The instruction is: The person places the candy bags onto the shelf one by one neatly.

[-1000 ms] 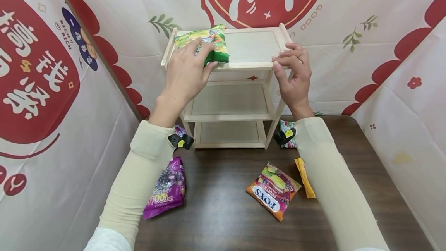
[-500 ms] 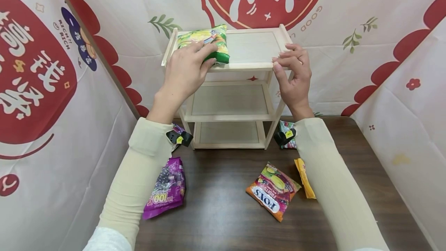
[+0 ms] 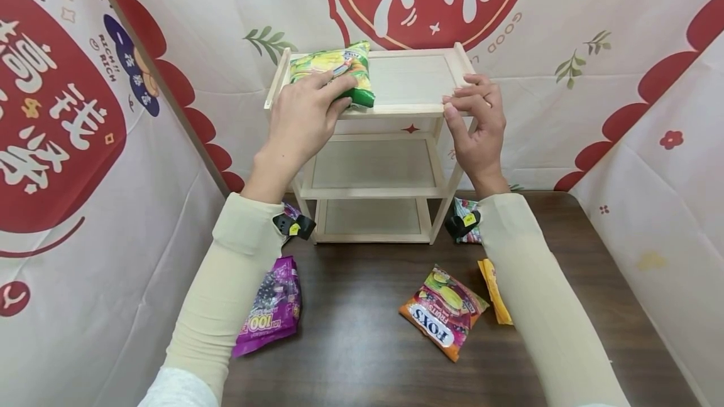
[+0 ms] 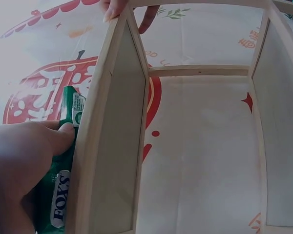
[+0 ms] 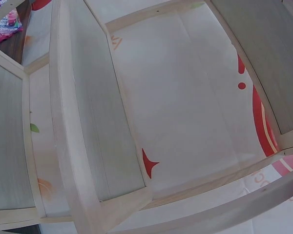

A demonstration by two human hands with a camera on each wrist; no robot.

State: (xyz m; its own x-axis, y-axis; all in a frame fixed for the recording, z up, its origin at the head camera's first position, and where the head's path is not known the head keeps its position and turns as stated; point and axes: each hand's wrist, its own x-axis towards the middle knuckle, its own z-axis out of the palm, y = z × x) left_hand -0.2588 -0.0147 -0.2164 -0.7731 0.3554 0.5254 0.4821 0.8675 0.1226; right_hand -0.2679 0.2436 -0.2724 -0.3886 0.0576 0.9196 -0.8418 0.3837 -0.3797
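Note:
A green and yellow Foxs candy bag (image 3: 339,71) lies on the left part of the wooden rack's top shelf (image 3: 415,80). My left hand (image 3: 305,112) holds it, fingers over the top and thumb against the front side. In the left wrist view, that thumb presses the green side of the bag (image 4: 61,190), just above the shelf's front rail (image 4: 95,122). At the top shelf's right front corner, my right hand (image 3: 477,121) grips the frame between thumb and fingers. The right wrist view mainly shows the rack's shelves from below, including the middle shelf (image 5: 107,122).
On the dark table (image 3: 351,331) lie a purple candy bag (image 3: 274,306) at left, an orange and red Foxs bag (image 3: 444,313), and a yellow packet (image 3: 494,291) partly behind the right sleeve. Another bag (image 3: 468,218) sits beside the rack's right leg. Printed cloth walls (image 3: 509,143) surround the table.
My left fingers have drawn back slightly toward the front of the green bag, uncovering more of its top. The right hand keeps its place on the corner.

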